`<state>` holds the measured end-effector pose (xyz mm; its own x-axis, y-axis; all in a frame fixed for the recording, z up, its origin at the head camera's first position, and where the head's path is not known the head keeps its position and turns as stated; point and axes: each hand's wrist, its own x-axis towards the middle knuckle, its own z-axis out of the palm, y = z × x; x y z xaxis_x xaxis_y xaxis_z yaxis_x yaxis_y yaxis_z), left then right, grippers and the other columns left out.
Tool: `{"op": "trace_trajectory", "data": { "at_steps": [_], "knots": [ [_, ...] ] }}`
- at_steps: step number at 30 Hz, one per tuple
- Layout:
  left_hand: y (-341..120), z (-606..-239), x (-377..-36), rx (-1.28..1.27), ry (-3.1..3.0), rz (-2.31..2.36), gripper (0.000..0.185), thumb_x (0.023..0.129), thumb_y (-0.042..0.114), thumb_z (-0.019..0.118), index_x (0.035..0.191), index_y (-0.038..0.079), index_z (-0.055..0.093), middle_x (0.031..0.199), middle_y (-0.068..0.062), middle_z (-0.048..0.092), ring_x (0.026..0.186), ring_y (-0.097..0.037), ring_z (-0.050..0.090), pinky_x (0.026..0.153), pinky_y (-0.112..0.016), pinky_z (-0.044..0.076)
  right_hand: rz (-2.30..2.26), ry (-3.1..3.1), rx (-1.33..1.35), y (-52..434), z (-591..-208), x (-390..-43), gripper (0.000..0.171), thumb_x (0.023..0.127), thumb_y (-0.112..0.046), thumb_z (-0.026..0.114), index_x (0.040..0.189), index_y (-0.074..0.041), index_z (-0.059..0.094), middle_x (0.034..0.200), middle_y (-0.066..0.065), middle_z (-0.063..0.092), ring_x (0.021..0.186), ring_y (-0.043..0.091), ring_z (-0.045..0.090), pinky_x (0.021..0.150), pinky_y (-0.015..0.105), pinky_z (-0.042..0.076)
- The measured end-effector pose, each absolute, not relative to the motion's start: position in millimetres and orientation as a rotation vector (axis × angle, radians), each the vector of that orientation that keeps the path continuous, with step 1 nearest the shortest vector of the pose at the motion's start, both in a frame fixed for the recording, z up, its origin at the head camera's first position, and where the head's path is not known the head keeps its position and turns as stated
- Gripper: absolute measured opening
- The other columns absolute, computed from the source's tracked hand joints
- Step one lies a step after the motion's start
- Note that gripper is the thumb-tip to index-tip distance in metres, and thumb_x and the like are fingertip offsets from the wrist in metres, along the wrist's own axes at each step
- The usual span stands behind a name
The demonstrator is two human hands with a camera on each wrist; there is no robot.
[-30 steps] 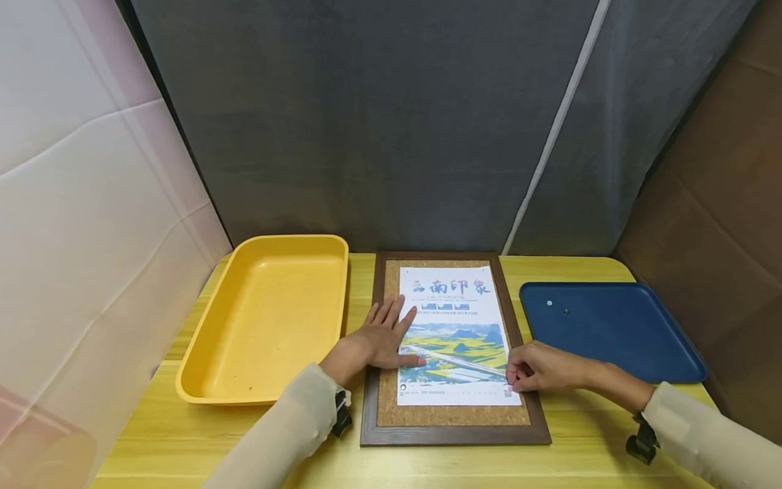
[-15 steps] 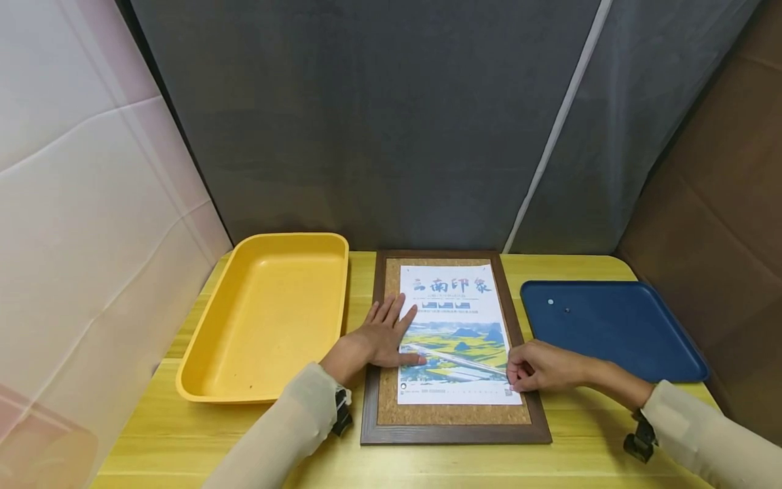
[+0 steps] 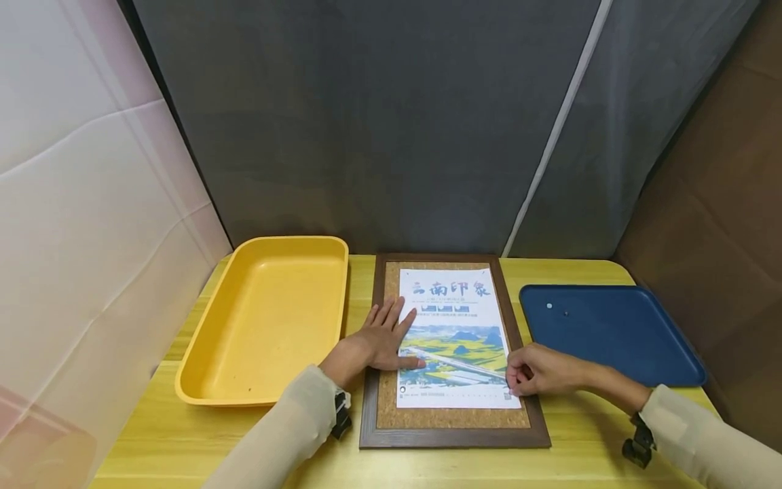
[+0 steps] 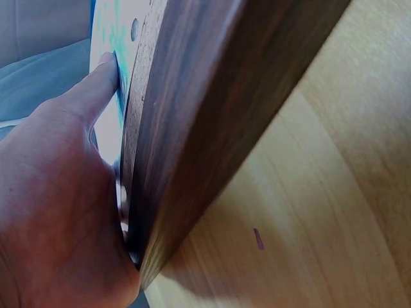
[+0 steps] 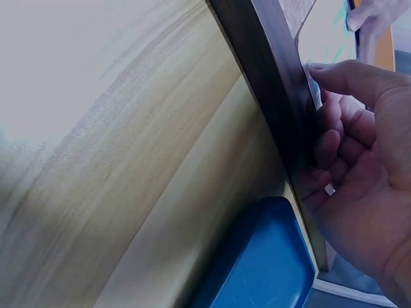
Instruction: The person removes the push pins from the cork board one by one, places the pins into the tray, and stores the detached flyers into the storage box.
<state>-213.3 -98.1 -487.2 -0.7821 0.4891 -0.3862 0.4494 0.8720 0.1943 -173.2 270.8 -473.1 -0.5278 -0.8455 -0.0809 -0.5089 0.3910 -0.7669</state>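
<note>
Poster (image 3: 459, 339), one, on one corkboard (image 3: 453, 418); left hand (image 3: 380, 341) spread, right hand (image 3: 539, 369) possibly pinching.

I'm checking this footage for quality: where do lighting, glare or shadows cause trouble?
Head: the poster is evenly lit, though its smallest print is unreadable; a soft shadow lies on the table below the right hand. Left wrist: the poster looks partly washed out. Right wrist: the table looks overexposed towards the upper left.
</note>
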Motion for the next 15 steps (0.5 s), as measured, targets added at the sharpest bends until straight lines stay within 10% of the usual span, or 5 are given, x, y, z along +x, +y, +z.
{"op": "trace_trajectory", "data": {
  "at_steps": [15],
  "knots": [
    [-96, -469, -203, 0.682, 2.621, 0.086, 0.109, 0.096, 0.081, 0.049, 0.173, 0.021, 0.001, 0.178, -0.011, -0.015, 0.164, -0.032, -0.013, 0.131, -0.053, -0.004, -1.004, 2.189, -1.234, 272, -478, -174, 0.015, 0.097, -0.005, 0.076, 0.087, -0.017, 0.073, 0.077, -0.006, 0.06, 0.064, -0.005, 0.048, 0.058, 0.017, 0.046]
  ]
}}
